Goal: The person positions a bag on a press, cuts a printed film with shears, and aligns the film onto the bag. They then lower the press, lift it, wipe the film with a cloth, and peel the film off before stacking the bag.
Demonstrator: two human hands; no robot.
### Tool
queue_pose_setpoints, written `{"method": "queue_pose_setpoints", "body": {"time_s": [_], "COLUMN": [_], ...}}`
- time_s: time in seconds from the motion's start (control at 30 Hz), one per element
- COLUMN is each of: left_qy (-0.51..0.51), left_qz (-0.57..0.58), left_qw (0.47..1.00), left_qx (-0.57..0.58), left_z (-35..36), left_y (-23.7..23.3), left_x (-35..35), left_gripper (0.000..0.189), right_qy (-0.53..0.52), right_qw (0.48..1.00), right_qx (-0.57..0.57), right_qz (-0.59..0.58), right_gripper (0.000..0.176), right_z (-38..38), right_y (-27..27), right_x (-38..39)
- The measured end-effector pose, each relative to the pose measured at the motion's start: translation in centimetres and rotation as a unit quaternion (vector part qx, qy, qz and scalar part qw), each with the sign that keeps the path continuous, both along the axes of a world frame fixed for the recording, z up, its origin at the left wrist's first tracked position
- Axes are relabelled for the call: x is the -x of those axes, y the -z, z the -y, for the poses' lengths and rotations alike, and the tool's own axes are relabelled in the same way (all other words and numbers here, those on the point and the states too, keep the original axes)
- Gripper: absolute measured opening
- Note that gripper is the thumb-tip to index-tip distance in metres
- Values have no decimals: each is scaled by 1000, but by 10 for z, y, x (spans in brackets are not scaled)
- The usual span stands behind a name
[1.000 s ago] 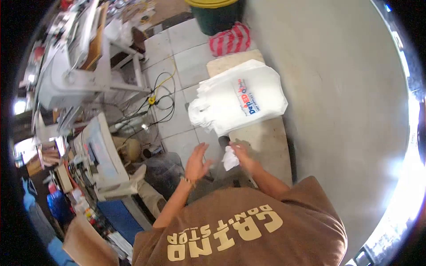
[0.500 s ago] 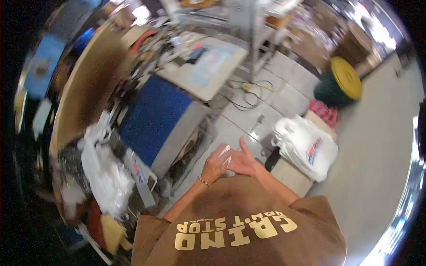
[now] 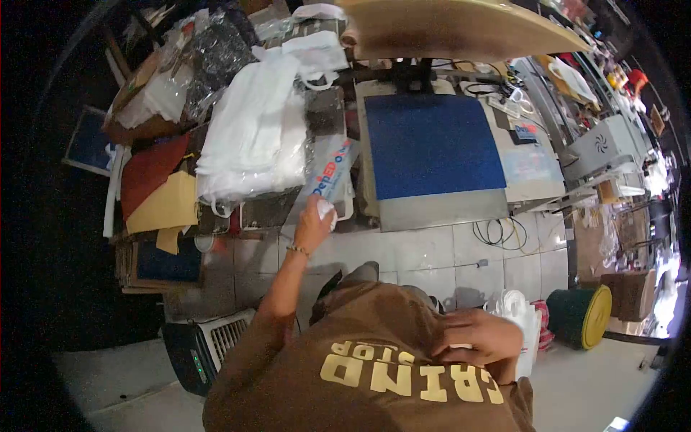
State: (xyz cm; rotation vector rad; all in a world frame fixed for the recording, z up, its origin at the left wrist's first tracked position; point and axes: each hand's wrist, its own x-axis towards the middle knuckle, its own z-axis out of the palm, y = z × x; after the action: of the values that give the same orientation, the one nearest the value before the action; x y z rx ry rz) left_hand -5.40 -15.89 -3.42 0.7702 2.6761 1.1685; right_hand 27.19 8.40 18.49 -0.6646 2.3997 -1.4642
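Observation:
My left hand (image 3: 314, 223) is stretched forward and closed around a small crumpled white scrap (image 3: 327, 209). It hovers just below a printed transfer sheet with red and blue lettering (image 3: 329, 171), at the edge of a heap of white bags (image 3: 252, 133). Right of the sheet lies the blue pad of a heat press (image 3: 430, 144), its upper plate (image 3: 453, 29) raised. My right hand (image 3: 479, 338) rests against my brown shirt at the waist and holds nothing.
A stack of white bags (image 3: 515, 309) and a green drum with a yellow lid (image 3: 584, 317) stand at the lower right. A white grille unit (image 3: 219, 337) sits on the floor at lower left. Cables (image 3: 497, 234) lie on the tiles. Machines (image 3: 603, 147) crowd the right.
The view has swung from the bench of bags to the heat press. The white scrap went from my right hand to my left, which has reached forward. My right hand dropped to my waist.

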Motion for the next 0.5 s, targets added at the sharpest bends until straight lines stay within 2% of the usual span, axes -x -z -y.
{"method": "queue_pose_setpoints", "body": {"time_s": [0.07,0.1,0.13,0.17,0.2,0.23,0.27,0.3,0.37,0.4,0.47,0.5], "left_qy": [-21,-2,17,16,29,40,30,19,3,-1,-13,-14], "left_qz": [-11,-19,-26,-23,-75,-129,-131,-159,-189,-211,-240,-241], "left_qw": [999,999,999,999,997,991,991,987,982,978,971,967], "left_qx": [27,28,27,25,14,4,0,0,3,-4,-12,88], "left_z": [16,21,24,23,18,13,3,-7,-24,-33,-44,-45], "left_y": [24,33,40,47,50,52,49,46,41,41,46,54], "left_x": [22,29,34,38,42,48,55,61,71,78,88,88], "left_gripper": [35,34,33,33,33,33,33,34,34,37,40,44], "right_qy": [-111,-97,-97,-61,-25,-59,-66,-107,-169,-181,-129,-138], "right_qw": [983,974,973,986,972,985,984,987,966,960,965,966], "right_qx": [68,94,92,-60,-210,-103,-109,-24,138,173,171,167], "right_qz": [131,183,187,146,100,127,125,119,140,125,148,143], "right_gripper": [32,28,28,26,23,23,23,26,35,42,42,42], "right_z": [-9,-1,11,24,31,31,25,16,0,-6,-8,-5], "right_y": [-5,-2,12,35,47,47,36,14,-11,-6,-2,6], "right_x": [14,23,27,28,29,32,39,43,53,53,58,61]}}
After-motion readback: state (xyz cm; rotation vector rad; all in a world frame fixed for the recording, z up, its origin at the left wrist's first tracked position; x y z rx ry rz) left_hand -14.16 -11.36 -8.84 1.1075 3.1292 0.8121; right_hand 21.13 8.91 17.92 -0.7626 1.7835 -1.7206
